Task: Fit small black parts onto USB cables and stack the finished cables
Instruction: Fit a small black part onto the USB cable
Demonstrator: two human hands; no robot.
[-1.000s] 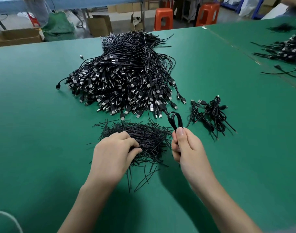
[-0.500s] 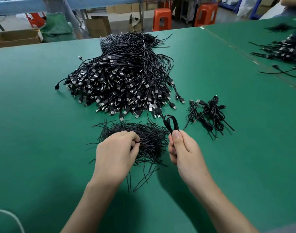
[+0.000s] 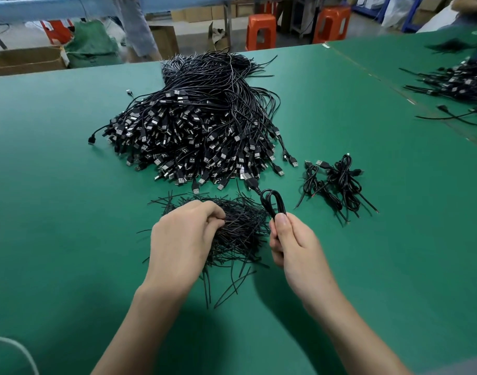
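At near centre of table [image 3: 69,212]: left hand [image 3: 181,239] stays in tie pile [image 3: 242,226], fingers curled, pinching strand. Right hand [image 3: 296,247] keeps pinching folded cable [image 3: 266,204] upright, just right of pile. Tie not yet freed; binding pending. Finished bundles [image 3: 340,182] right.

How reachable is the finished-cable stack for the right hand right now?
Likely yes: the finished-cable stack lies just ahead-right of the right hand, only bare green mat between. Its grip holds a looped USB cable.

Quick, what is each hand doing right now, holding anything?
Left hand: fingers curled, pinching thin black ties in the small pile.
Right hand: closed, gripping a looped USB cable.
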